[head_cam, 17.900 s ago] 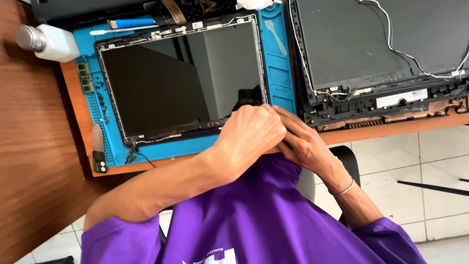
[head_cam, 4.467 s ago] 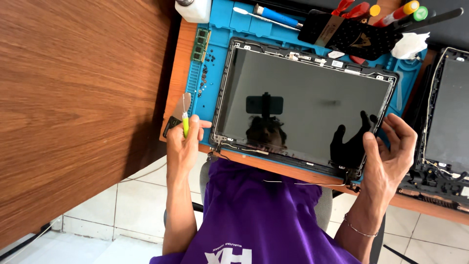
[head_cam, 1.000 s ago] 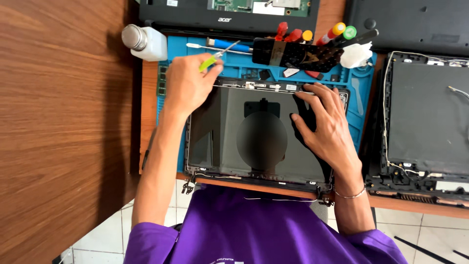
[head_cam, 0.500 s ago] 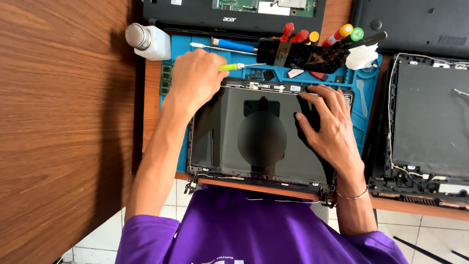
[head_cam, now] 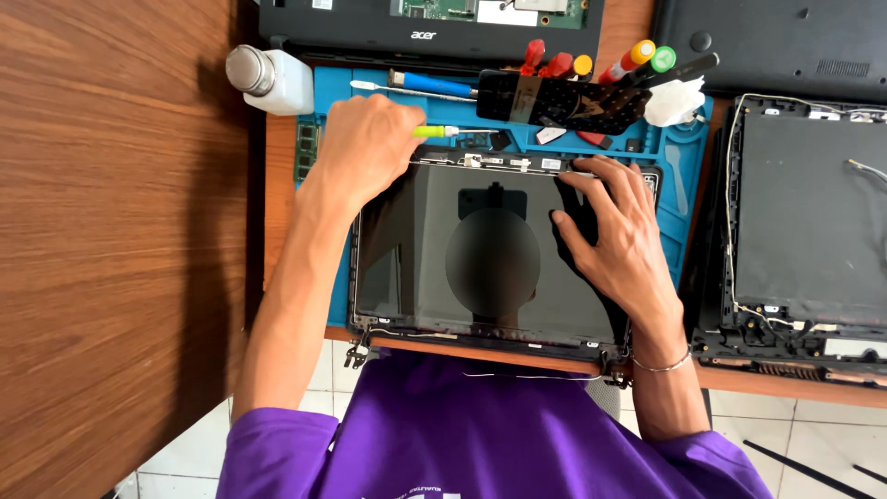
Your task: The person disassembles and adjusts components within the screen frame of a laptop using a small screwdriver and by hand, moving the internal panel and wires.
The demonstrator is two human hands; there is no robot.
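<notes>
Clearly the left hand (head_cam: 365, 148) is closed around a small screwdriver (head_cam: 434, 131) with a yellow-green handle, its tip pointing away from the knuckles along the top edge of the laptop screen panel (head_cam: 490, 249). The right hand (head_cam: 614, 236) lies open and flat, fingers spread, pressing on the panel's upper right part. The panel sits face up under both hands on a blue repair mat (head_cam: 679, 199), its hinges toward the person's body at the worktop (head_cam: 277, 212) edge.

To do this well, I judge the flat hand should keep the panel steady while the driver is kept square to the small fittings on the top frame, with light pressure so the glass is not stressed.

Room is tight beyond the left fingers: a black tool holder (head_cam: 564, 102) full of screwdrivers stands just past the frame, and a white bottle (head_cam: 273, 79) sits near, past the left knuckles. Beside the right hand, another opened laptop shell (head_cam: 813, 222) crowds the mat. Toward the wrists the panel reaches the worktop's edge.
</notes>
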